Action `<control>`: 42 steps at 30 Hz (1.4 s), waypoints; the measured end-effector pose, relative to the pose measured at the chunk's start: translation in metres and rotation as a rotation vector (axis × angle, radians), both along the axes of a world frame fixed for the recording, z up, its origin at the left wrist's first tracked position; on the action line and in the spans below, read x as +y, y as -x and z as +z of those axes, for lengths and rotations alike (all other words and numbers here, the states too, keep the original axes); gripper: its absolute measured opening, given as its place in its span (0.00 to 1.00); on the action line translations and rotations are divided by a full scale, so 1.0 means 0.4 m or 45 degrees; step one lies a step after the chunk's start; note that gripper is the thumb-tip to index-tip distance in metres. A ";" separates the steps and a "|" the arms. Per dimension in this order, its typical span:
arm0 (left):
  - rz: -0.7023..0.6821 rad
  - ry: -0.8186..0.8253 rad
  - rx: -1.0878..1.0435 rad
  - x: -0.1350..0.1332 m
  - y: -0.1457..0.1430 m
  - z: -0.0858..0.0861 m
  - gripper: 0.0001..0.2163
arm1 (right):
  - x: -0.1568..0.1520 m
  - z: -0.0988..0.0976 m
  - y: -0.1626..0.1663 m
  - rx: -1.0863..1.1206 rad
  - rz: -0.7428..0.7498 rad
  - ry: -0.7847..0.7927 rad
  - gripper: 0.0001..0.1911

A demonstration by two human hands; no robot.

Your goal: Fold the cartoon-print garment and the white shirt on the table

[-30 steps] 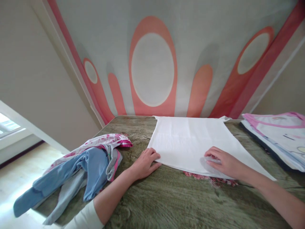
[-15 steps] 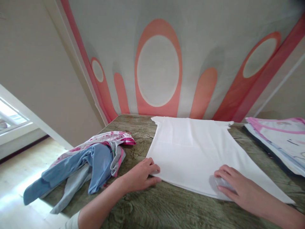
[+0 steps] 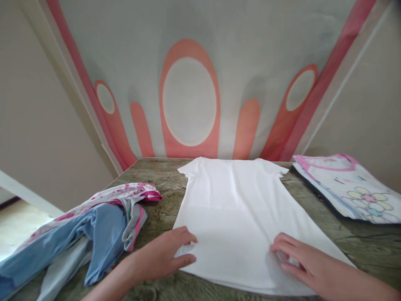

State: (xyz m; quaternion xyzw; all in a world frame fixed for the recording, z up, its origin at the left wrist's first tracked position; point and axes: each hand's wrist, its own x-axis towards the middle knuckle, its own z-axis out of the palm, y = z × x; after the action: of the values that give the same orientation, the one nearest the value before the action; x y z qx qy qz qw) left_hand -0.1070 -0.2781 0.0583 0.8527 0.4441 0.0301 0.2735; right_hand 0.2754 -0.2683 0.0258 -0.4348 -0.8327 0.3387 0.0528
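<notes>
A white short-sleeved T-shirt [image 3: 225, 225] lies spread flat on the wooden table, its sleeves at the far side and its hem towards me. Over the shirt's lower left edge is my left hand [image 3: 171, 253], thumb and fingers apart with nothing between them. My right hand [image 3: 302, 263] is above the lower right part, fingers curved and the thumb apart from them. White fabric shows through that gap, and a shadow falls beside the hand. Whether the fingertips touch the cloth is hard to tell.
A loose heap of clothes [image 3: 106, 228], blue, grey and pink-patterned, hangs over the table's left side. At the right lies a stack of folded clothes [image 3: 347, 188], topped by a white one with pink trim and flowers. Behind the table [image 3: 163, 221] stands a patterned wall [image 3: 232, 54].
The view has shifted, so the table contents sit further left. The shirt's shoulders and sleeves now look flatter and more spread. My left hand's thumb and fingers have parted more.
</notes>
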 end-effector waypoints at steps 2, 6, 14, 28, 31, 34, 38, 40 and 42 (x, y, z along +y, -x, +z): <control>-0.035 -0.110 -0.003 0.045 -0.018 -0.022 0.18 | 0.055 -0.017 -0.018 0.037 -0.032 -0.094 0.16; -0.072 -0.334 0.156 0.129 -0.046 -0.090 0.24 | 0.152 -0.113 -0.072 -0.166 -0.273 -0.519 0.26; -0.061 -0.552 0.355 0.123 -0.032 -0.166 0.27 | 0.103 -0.207 -0.110 -0.495 -0.355 -0.641 0.31; -0.063 -0.459 0.365 0.150 -0.047 -0.124 0.27 | 0.134 -0.140 -0.095 -0.548 -0.451 -0.536 0.33; -0.005 -0.505 0.394 0.187 -0.070 -0.132 0.27 | 0.201 -0.153 -0.094 -0.525 -0.448 -0.606 0.34; 0.046 -0.531 0.408 0.190 -0.077 -0.150 0.28 | 0.220 -0.199 -0.102 -0.536 -0.454 -0.625 0.34; 0.083 -0.546 0.422 0.150 -0.069 -0.160 0.27 | 0.169 -0.242 -0.113 -0.552 -0.488 -0.670 0.33; 0.071 -0.540 0.414 0.123 -0.063 -0.159 0.27 | 0.132 -0.248 -0.115 -0.558 -0.503 -0.675 0.33; 0.045 -0.531 0.393 0.098 -0.056 -0.156 0.27 | 0.102 -0.247 -0.117 -0.557 -0.510 -0.667 0.33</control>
State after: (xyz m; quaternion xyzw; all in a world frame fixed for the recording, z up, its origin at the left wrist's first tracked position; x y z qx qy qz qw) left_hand -0.0844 -0.2390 -0.0039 0.8772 0.4796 -0.0045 0.0202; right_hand 0.3221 -0.2274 -0.0730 -0.6222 -0.7813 -0.0027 0.0484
